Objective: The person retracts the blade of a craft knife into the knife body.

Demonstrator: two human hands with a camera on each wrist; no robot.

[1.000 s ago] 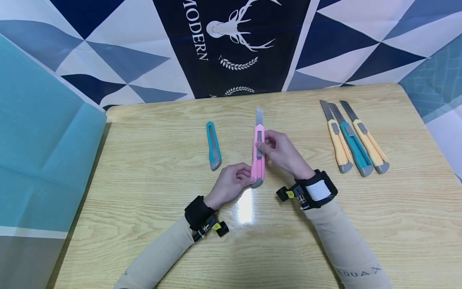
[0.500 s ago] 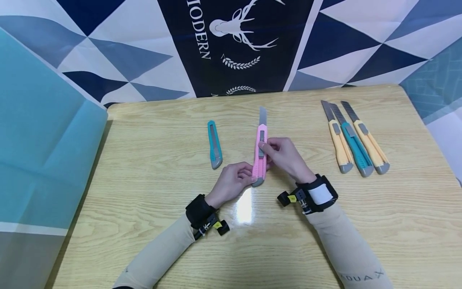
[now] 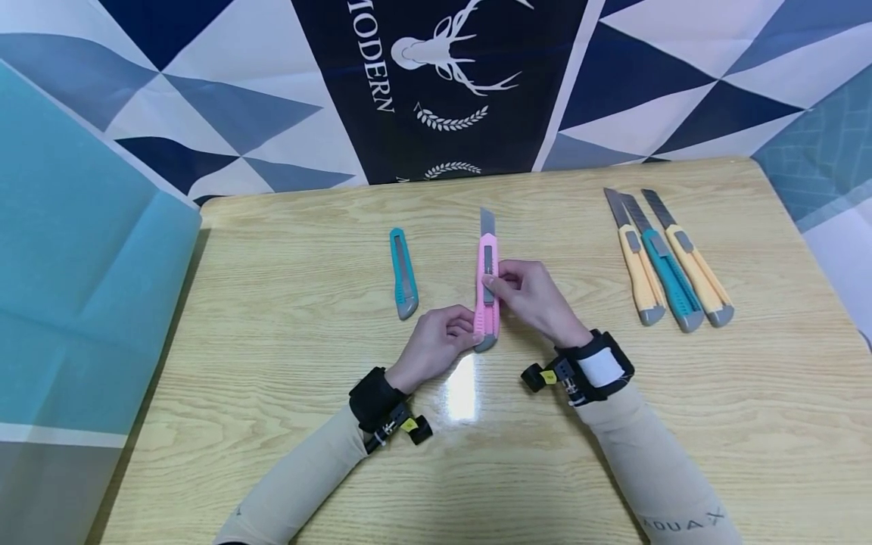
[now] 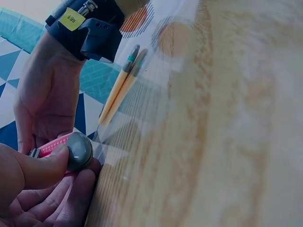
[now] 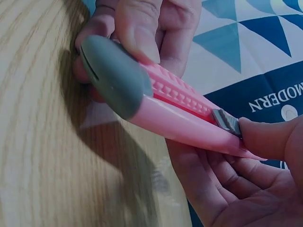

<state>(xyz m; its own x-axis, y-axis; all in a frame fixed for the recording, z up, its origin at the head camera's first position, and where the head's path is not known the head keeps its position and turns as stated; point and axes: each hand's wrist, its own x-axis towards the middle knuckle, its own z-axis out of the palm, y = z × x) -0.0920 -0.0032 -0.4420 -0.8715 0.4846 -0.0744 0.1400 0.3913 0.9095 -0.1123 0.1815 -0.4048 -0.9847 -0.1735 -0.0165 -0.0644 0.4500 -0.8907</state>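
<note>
A pink utility knife (image 3: 487,253) is held upright in the head view between both hands, its short blade (image 3: 487,221) pointing away from me. My left hand (image 3: 434,346) pinches the handle's lower end by the grey end cap (image 5: 111,75). Higher up, my right hand (image 3: 538,297) grips the handle, fingers behind it and thumb against the grey slider (image 5: 226,122). In the left wrist view, the left thumb lies beside the rounded cap (image 4: 79,152). Left of the hands, a small teal utility knife (image 3: 403,274) lies on the table, its blade inside the handle.
On the table's right side, two yellow utility knives (image 3: 640,274) (image 3: 702,276) lie with a teal one (image 3: 673,280) between them, blades out. A patterned cloth (image 3: 272,113) stands behind the wooden table (image 3: 286,272), and a blue panel (image 3: 75,288) borders its left.
My right thumb and the slider have moved slightly down the pink utility knife, and less of its blade sticks out. The left hand keeps its hold; the other knives stay put.
</note>
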